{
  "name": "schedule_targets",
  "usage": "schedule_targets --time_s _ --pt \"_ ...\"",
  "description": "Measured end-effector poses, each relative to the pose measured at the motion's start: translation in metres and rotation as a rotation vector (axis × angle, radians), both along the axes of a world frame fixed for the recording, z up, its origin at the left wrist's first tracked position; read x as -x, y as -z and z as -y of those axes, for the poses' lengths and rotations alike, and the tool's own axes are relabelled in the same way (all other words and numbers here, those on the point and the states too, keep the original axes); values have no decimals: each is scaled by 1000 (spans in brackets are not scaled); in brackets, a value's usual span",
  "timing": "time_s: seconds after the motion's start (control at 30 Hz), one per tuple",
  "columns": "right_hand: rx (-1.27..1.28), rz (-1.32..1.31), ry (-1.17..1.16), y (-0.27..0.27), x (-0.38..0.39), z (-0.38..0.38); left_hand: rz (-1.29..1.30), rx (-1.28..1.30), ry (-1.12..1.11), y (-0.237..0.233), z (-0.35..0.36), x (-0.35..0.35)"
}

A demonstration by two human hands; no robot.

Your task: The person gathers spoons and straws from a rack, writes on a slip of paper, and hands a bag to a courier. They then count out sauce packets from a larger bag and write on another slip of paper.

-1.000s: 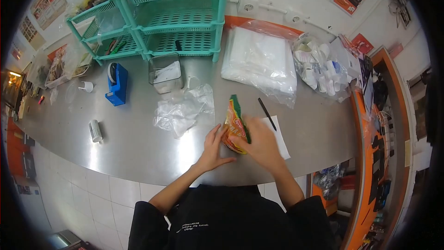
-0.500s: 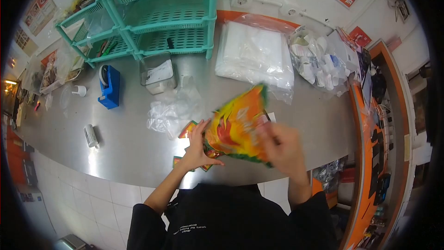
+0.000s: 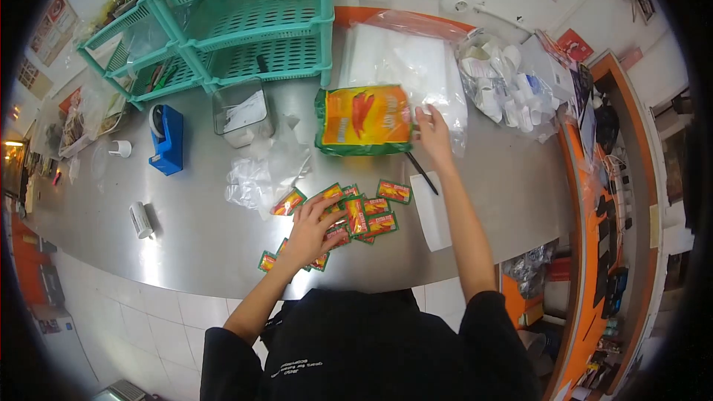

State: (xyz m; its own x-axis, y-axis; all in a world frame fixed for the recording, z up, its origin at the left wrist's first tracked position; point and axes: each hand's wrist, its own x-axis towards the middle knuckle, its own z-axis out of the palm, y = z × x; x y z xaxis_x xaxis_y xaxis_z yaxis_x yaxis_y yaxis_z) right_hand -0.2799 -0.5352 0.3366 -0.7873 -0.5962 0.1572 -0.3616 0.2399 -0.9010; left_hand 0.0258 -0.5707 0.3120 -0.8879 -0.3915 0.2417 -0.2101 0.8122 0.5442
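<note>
Several small red, yellow and green chilli sachets (image 3: 382,223) lie in a loose pile near the front of the metal table. My left hand (image 3: 313,231) rests over the pile's left part with fingers spread, hiding some sachets. Farther back is a large orange-yellow bag (image 3: 365,120) with a green border and red chillies printed on it. My right hand (image 3: 433,134) is at the bag's right edge, fingers apart and not wrapped round it; whether they still touch is hard to tell. A black pen (image 3: 423,175) and a white paper strip (image 3: 431,215) lie below that hand.
Crumpled clear plastic bags (image 3: 269,171) and a clear container (image 3: 243,120) lie left of centre. A blue tape dispenser (image 3: 168,141) and a white cylinder (image 3: 140,220) are farther left. Teal shelves (image 3: 260,57), stacked plastic bags (image 3: 405,56) and a bag of rolls (image 3: 505,85) line the back.
The chilli bag has moved from near my left hand to the back, now with its printed front facing me. My right hand has reached forward with it. The sachet pile has come into view.
</note>
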Motion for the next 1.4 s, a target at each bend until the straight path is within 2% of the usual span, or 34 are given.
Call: schedule_targets --time_s 0.03,0.1,0.17,0.23,0.27,0.3,0.4,0.47,0.53,0.6,0.67,0.7,0.73,0.8,0.83,0.9,0.97,1.0,1.07,1.27,1.4 --pt "-5 -190 138 -7 -18 -5 -4 11 -65 -5 -1 -3" --pt "-99 -467 -101 -26 -45 -31 40 18 -157 -8 0 -14" --pt "-255 -306 -702 -13 -64 -59 62 0 -211 -10 0 -19" --pt "-445 -376 -829 -4 -78 -77 3 -4 -198 -10 0 -11" --pt "-446 -368 -782 1 -82 -79 -28 -6 -192 -10 3 -5" --pt "-446 -363 -736 5 -85 -78 -113 -157 -133 -3 13 5" --pt "-533 -479 -687 8 -101 -72 -263 -664 -429 3 28 49" --pt "-563 -576 -662 10 -108 -73 -272 -747 -636 19 52 84" --pt "-536 -655 -618 18 -108 -76 -469 -498 -693 60 79 115" --pt "-565 -593 -608 20 -108 -78 -458 -352 -739 66 100 132" --pt "-563 -544 -584 24 -104 -81 -233 -303 -773 66 123 134" --pt "-547 -525 -564 28 -100 -82 -157 -456 -672 48 129 131" --pt "-530 -509 -546 29 -96 -84 -275 -426 -589 34 125 132" --pt "-345 -259 -482 20 -84 -88 -502 -365 -424 -9 108 126" --pt "-254 -134 -452 13 -76 -90 -451 -265 -343 -37 103 118" --pt "-292 42 -307 -34 -69 -99 -344 -72 -189 -93 93 99" --pt "-31 104 -250 -53 -49 -109 -291 100 -45 -123 86 88" --pt "-55 83 -300 -68 -47 -109 -265 187 31 -132 82 85" --pt "-93 30 -390 -97 -46 -108 -241 196 55 -141 73 80" --pt "-105 341 -417 -95 -55 -123 -276 145 52 -181 54 38" --pt "46 507 -386 -97 -65 -137 -230 81 74 -192 37 2"
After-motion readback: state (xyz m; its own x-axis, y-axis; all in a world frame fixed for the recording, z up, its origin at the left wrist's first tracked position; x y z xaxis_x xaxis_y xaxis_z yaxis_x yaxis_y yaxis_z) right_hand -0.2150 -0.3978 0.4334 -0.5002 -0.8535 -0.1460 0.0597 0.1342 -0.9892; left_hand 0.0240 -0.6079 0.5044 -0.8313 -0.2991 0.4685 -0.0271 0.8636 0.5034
